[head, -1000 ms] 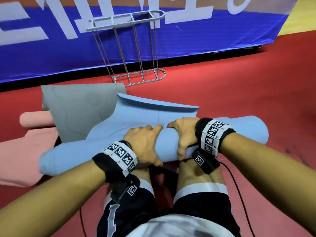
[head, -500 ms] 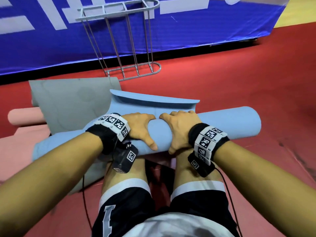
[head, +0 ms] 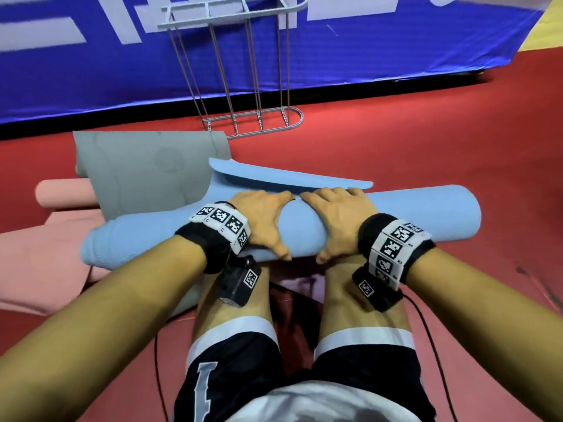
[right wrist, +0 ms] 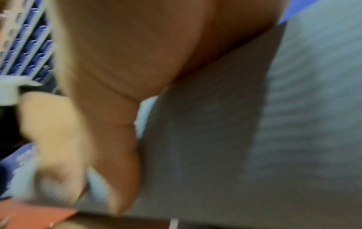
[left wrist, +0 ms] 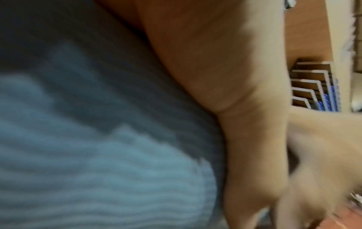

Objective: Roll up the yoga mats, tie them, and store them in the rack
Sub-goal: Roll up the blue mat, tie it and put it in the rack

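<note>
— Looking down from the head view, what do we have?

— We see the blue mat [head: 396,214] mostly rolled into a thick tube lying across the red floor [head: 426,141], just past the person's knees. Its last unrolled flap curls up beyond the roll. Our left hand [head: 262,220] and right hand [head: 335,220] lie side by side on the middle of the roll, fingers reaching over the top, thumbs down the near side, index fingers almost touching.

— So are the hands gripping it?

— They wrap it, curved to the tube, pressing on it. A grey mat [head: 146,172] lies partly open to the left, overlapping the blue one's end, and a pink mat [head: 39,254] lies under both, with a pink roll [head: 61,196] behind. The wire rack [head: 243,71] stands well beyond, against the blue banner [head: 396,56].

— And the left wrist view?

— It is blurred. We make out the ribbed blue mat [left wrist: 98,170] filling the left, with the left hand [left wrist: 225,77] lying against it and the thumb running down along the mat's edge. The other hand shows as a smear at right.

— The right wrist view?

— Blurred too. The blue mat [right wrist: 293,124] fills the right side, with the right hand [right wrist: 127,62] lying on it, thumb pointing down along it. We cannot tell how the fingertips lie there.
</note>
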`<action>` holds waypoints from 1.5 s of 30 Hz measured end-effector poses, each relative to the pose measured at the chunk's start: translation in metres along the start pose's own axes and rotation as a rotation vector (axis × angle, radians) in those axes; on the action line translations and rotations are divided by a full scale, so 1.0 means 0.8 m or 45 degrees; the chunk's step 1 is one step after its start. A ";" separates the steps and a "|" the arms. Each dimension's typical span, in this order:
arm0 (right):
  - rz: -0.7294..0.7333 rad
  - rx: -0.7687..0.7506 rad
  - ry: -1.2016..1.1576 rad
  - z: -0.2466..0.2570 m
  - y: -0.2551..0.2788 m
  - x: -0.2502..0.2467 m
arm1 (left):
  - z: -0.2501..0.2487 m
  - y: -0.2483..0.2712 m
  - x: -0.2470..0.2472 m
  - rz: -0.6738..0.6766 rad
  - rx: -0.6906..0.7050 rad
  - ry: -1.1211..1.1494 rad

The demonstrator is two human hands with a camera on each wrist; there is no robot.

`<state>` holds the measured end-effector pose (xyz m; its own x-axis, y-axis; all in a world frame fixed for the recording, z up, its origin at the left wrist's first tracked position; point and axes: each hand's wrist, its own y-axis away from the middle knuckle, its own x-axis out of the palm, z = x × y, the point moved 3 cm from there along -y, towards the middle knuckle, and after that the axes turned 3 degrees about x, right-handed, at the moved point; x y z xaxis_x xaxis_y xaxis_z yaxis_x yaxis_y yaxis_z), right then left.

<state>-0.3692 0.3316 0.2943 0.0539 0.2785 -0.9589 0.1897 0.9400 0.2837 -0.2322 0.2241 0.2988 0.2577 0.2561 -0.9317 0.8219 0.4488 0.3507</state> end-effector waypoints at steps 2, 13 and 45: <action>-0.087 0.051 0.094 0.001 0.012 0.015 | 0.004 -0.011 -0.004 0.033 -0.013 0.049; -0.259 0.095 0.112 -0.009 -0.001 0.025 | -0.019 0.009 0.027 -0.245 -0.070 -0.282; 0.081 0.053 -0.030 0.007 0.048 -0.001 | -0.009 0.005 0.003 0.385 0.132 0.508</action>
<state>-0.3565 0.3663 0.3059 0.0901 0.3325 -0.9388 0.2258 0.9113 0.3445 -0.2319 0.2326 0.2982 0.2945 0.6777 -0.6738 0.7919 0.2216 0.5690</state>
